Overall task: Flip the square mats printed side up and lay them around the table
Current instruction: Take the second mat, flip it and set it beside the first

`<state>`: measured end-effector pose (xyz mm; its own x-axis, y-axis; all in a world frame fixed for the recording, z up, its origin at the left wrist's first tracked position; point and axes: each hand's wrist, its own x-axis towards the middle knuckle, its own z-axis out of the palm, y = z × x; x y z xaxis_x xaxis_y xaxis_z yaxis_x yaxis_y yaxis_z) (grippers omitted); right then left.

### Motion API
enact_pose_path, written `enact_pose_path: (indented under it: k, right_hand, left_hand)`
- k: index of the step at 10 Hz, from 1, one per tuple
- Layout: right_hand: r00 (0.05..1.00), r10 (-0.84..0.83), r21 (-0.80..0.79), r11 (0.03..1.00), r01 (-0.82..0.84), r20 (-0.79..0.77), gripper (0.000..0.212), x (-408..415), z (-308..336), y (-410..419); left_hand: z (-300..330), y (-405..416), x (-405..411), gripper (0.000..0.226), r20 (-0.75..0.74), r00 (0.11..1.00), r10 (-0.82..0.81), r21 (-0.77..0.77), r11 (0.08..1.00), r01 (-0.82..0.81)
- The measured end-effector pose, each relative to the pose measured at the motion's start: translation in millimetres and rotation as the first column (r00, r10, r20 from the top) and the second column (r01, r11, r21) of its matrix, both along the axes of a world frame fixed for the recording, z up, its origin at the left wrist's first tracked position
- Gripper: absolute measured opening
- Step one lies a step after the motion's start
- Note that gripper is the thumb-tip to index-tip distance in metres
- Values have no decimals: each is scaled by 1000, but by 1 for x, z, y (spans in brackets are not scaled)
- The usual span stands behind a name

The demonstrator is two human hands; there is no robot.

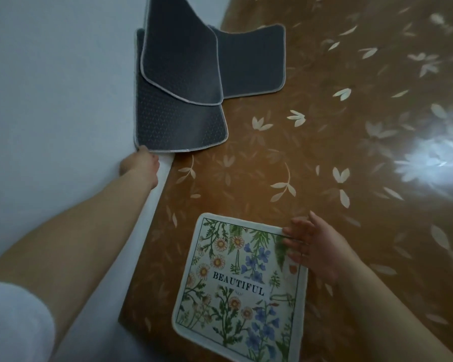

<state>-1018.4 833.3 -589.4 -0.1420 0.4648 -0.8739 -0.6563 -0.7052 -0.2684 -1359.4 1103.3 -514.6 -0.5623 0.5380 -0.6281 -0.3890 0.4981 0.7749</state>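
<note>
A brown tabletop (311, 158) with pale leaf and flower shapes on it fills most of the view. A bright patch of light shines on its right side.

One square mat (242, 288) lies flat near the front edge, picture side up. It has a white border, orange daisies, blue flowers, green leaves and the word "BEAUTIFUL" across the middle. The right hand (317, 246) rests at this mat's top right corner. Its fingers (296, 237) are spread out and lie flat on the mat's edge. They are open and not gripping anything.

Farther back, by the left edge of the tabletop, three more mats sit in a loose pile with their dark grey backs showing. The nearest grey mat (178, 126) hangs a little over the edge. A second grey mat (181, 56) lies on top of it and curves up at the back. A third grey mat (251, 58) lies flat just behind and to the right, partly tucked under the second.

The left hand (140, 164) reaches out to the near left corner of the nearest grey mat and touches it there. Its fingertips are hidden, so I cannot tell if they are pinching the mat.

A pale wall (50, 87) is on the left.
</note>
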Motion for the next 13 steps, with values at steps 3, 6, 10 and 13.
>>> enact_pose_path:
  k: [3,6,10,13]
  right_hand:
    - [997,-76,36,996,76,0,53,20,23,-12]
    - [997,-72,127,990,66,36,52,4,76,-50]
    - [982,-125,170,980,100,140,51,1,133,-149]
    - [979,-115,180,980,84,170,52,25,152,-179]
  left_hand:
    - [33,-25,27,22,-434,888,-150,125,966,225]
    - [53,-124,56,22,-224,926,-305,157,926,343]
    - [26,-275,48,10,-105,897,-430,1,902,432]
    - [42,-299,50,14,-447,739,-504,-114,851,512]
